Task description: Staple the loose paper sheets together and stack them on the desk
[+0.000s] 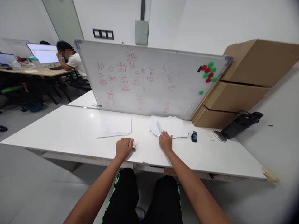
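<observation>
I sit at a white table (58, 130). My left hand (123, 148) rests near the front edge, its fingers curled round a small metallic object (134, 147) that pokes out on the right side. My right hand (165, 141) lies flat with its fingers spread on the near corner of a loose, fanned pile of white paper (171, 126). A second, neater stack of white paper (115, 127) lies to the left, just beyond my left hand.
A whiteboard (149, 77) with red writing and red and green magnets (208, 73) leans across the table's back. Cardboard boxes (252, 77) stand at the right. A small blue clip (193, 136), a black device (240, 123) and a person at a far desk (70, 59) are also visible.
</observation>
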Available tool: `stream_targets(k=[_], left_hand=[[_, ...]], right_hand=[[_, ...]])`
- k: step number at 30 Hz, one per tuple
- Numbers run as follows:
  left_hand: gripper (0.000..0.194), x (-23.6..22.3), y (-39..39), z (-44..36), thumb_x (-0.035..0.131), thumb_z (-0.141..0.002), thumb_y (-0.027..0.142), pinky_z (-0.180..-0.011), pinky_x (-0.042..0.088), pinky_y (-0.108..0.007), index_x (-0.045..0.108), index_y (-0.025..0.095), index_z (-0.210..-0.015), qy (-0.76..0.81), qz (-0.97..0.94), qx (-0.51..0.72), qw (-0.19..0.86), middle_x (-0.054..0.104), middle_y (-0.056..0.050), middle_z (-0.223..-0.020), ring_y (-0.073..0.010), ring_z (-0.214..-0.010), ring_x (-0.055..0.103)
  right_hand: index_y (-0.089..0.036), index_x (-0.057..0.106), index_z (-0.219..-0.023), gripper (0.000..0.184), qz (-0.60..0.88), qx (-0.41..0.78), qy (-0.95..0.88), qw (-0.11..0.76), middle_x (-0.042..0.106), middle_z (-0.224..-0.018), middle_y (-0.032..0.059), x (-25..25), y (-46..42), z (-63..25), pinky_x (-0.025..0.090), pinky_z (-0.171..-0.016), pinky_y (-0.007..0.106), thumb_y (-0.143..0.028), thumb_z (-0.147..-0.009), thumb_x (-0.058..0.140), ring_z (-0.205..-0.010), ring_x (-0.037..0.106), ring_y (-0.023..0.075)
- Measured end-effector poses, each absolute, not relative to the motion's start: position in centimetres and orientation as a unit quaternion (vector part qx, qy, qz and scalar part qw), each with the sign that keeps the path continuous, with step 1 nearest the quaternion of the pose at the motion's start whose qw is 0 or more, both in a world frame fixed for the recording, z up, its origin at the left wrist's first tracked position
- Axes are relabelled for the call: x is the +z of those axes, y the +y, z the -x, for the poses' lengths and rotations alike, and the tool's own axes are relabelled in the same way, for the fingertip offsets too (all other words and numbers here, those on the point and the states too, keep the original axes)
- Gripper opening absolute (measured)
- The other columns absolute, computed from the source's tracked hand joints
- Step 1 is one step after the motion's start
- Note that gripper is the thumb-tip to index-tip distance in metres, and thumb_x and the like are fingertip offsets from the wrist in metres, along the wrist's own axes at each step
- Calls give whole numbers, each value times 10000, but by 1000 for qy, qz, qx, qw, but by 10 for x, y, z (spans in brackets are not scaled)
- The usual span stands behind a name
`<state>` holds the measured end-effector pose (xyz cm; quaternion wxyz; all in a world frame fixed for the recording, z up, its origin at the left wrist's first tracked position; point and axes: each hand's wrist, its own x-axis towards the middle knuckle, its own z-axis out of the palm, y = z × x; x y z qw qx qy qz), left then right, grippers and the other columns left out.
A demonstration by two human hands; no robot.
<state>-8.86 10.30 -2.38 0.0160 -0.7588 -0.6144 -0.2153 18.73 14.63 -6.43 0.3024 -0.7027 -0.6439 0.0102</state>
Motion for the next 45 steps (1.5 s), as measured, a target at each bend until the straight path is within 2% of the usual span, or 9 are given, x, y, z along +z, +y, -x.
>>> stream_targets(k=[5,9,13,17,21,28,34,40,45], left_hand=[[404,-27,105,91,294,-1042,327,-735,350,-337,664,215,-924,-605,762,-229,15,733,-48,-956,-238,-946,631],[403,-23,106,92,299,-1037,338,-740,361,-347,665,210,-928,-606,767,-209,16,731,-58,-964,-250,-949,631],[403,-22,108,92,306,-1032,354,-755,371,-357,674,207,-957,-606,768,-206,15,732,-68,-986,-260,-991,621],[384,-26,109,92,318,-1028,355,-820,375,-378,673,209,-1042,-602,764,-232,13,730,-66,-1059,-260,-1045,603],[370,-28,109,91,327,-1025,347,-932,342,-419,669,218,-1082,-594,762,-260,20,713,-66,-1150,-269,-1139,568],[395,-27,105,89,305,-1023,336,-994,325,-436,671,208,-1099,-598,759,-258,0,704,-91,-1167,-276,-1181,547],[396,-28,109,94,310,-1014,336,-1092,284,-453,657,202,-1152,-586,756,-291,10,668,-96,-1258,-272,-1255,516],[383,-27,72,82,416,-969,368,-1200,136,-520,630,198,-1236,-488,821,-292,44,587,-109,-1400,-293,-1386,422],[515,-34,17,25,556,-928,377,-1194,229,-518,498,229,-1418,-344,929,-134,-19,456,-108,-1526,-306,-1441,369]], right_hand=[[-86,666,-1069,414,666,-65,-644,370,706,-1139,208,-72,151,-189,312,-1090,622,-217,-996,281,-1142,626,286],[-112,660,-1025,400,663,-81,-638,384,732,-1026,174,-64,151,-192,301,-1132,565,-240,-1010,281,-993,671,236],[-76,650,-1070,452,681,-94,-615,387,716,-1083,207,-49,138,-198,217,-1168,593,-244,-1021,233,-1058,660,247],[-117,671,-1067,353,599,-141,-675,406,729,-1115,145,-38,87,-181,182,-1196,559,-253,-1018,348,-1144,640,230],[-172,701,-984,299,596,-89,-723,338,743,-1087,101,-42,26,-136,117,-1203,559,-252,-1004,413,-1190,609,247],[-161,615,-1274,469,666,70,-707,227,535,-1432,192,-41,-2,-80,273,-1106,592,-479,-974,445,-1351,448,362],[-213,512,-1421,533,699,58,-682,207,380,-1565,137,-37,-9,-124,46,-1144,669,-494,-997,352,-1464,267,367],[-219,530,-1415,519,700,40,-690,178,431,-1525,171,-48,-38,-142,68,-1114,692,-477,-974,439,-1388,360,406],[-223,642,-1260,399,703,48,-632,322,608,-1340,138,-47,-53,-148,197,-1143,563,-368,-985,391,-1269,504,305]])
